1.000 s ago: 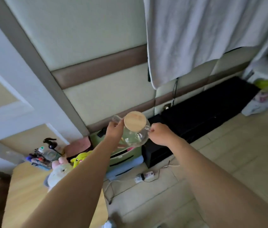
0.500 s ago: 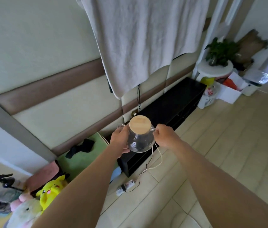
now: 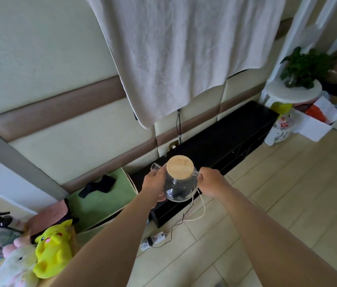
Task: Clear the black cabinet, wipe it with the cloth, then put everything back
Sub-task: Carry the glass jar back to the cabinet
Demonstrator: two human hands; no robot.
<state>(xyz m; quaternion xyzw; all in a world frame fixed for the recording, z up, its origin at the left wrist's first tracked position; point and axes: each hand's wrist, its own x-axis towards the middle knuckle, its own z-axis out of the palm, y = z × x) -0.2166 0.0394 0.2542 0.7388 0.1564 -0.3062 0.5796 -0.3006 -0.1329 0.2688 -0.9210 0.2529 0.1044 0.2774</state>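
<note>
Black cabinet (image 3: 231,137), round glass jug (image 3: 180,190), wooden lid (image 3: 180,167), left hand (image 3: 155,184) and right hand (image 3: 211,181) fingers gripping

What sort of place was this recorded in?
Probably a lived-in room at home, perhaps a living room: a low black cabinet along a padded wall, plush toys nearby, and a potted plant on a white stool.

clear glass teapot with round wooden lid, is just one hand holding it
No, the left hand cups the clear glass teapot and the right hand grips its handle.
</note>
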